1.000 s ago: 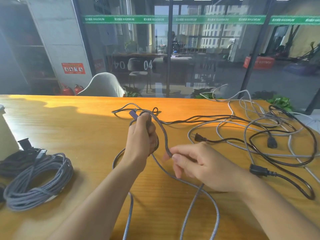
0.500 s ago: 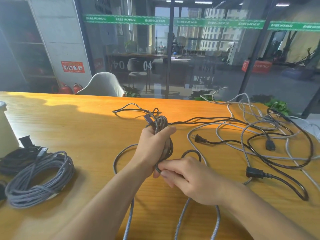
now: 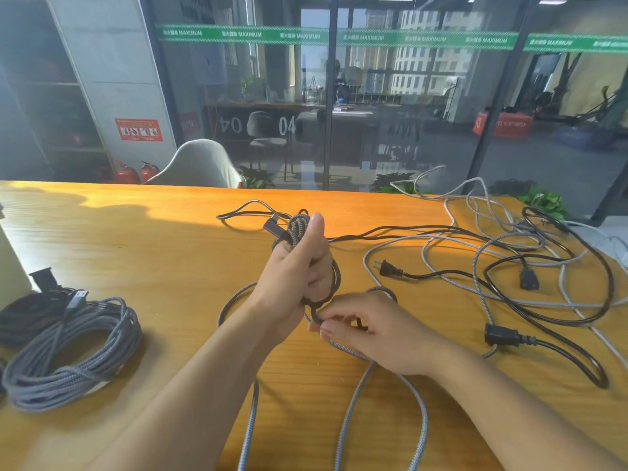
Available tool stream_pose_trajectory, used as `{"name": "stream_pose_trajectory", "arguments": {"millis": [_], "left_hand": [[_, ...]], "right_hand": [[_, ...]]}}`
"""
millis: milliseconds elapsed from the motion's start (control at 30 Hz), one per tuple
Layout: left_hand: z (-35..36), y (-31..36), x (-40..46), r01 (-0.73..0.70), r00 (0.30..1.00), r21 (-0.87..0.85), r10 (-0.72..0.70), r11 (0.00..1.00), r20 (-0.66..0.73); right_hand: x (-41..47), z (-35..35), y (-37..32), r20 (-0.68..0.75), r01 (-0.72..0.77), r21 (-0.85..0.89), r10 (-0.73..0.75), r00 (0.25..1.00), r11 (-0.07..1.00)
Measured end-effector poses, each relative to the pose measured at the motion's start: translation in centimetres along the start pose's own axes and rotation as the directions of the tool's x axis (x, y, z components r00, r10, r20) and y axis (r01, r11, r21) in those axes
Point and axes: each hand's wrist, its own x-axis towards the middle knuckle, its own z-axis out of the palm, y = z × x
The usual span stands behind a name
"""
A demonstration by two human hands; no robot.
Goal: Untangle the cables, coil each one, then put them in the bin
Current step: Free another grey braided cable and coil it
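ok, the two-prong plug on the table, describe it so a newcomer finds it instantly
Start at the wooden table and go just right of the left hand, near the table's middle. The two-prong plug lies there, prongs pointing left. Unlike the other black connectors farther right, it shows bare metal prongs.

Left hand (image 3: 299, 266) grips a small braided-cable coil (image 3: 299, 229) — right hand (image 3: 370, 331) pinches its trailing strand.
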Motion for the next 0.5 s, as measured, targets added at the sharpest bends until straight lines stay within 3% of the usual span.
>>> {"name": "stream_pose_trajectory", "arguments": {"millis": [167, 300, 400, 500], "left_hand": [[0.3, 0.1, -0.1, -0.063, 0.997, 0.085, 0.066, 0.994, -0.03], [0.0, 0.0, 0.1, -0.089, 0.99, 0.1, 0.099, 0.991, -0.098], [-0.6, 0.0, 0.3, -0.1, 0.979, 0.077, 0.111, 0.992, -0.17], [-1.5, 0.2, 0.5, -0.096, 0.968, 0.066, 0.109, 0.993, -0.228]], "right_hand": [[0.0, -1.8, 0.2, 0.008, -0.095, 0.352, 0.098, 0.995, 0.931], [-1.2, -3.8, -0.9, 0.132, -0.091, 0.321, 0.051, 0.99, 0.943], [-2.3, -6.1, -1.7, 0.069, -0.029, 0.368, 0.004, 0.998, 0.929], [-2.8, -6.8, -1.2, 0.009, -0.08, 0.341, 0.082, 0.997, 0.937]]}}
